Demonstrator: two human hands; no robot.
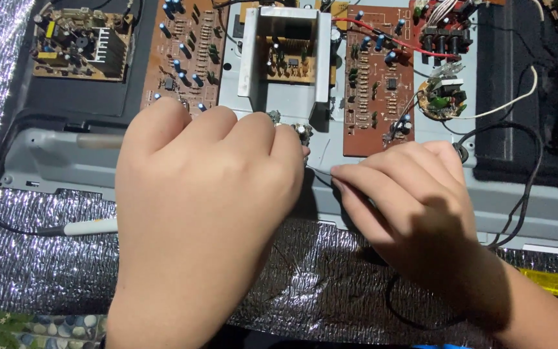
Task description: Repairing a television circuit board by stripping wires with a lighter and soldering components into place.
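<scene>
Hands over an opened electronics chassis (550, 213), grey metal, lying on crinkled silver foil sheet (330, 271).

Left hand (201, 194) is curled into a closed fist, knuckles up, at about 8 o'clock from the white metal bracket (285, 58). What it grips is hidden under the fingers — cannot tell. At its 9 o'clock a pale cylindrical handle (101, 141) sticks out from behind the fist, and lower down a white pen-like tool (92, 226) with a black cord lies on the foil.

Right hand (414, 200) is at 3 o'clock of the left, fingers pinched narrow on a thin wire (321, 173) that runs toward 10 o'clock, to the small components (301, 132) at the left fist's fingertips. Hands near each other, not touching.

Boards at 12 o'clock: brown circuit board (182, 58) left of the bracket, a second brown board (376, 84) right of it, a small round board (444, 97) further toward 2 o'clock with a white wire (518, 103) leaving it. Separate board with a heatsink (85, 45) sits at 10 o'clock on a black panel.

Red wire (382, 35) crosses the top of the right board. Black cable (531, 174) loops along the chassis at 3 o'clock — then passes under the right wrist. Yellow translucent plastic piece (547, 281) lies on the foil at 4 o'clock.
</scene>
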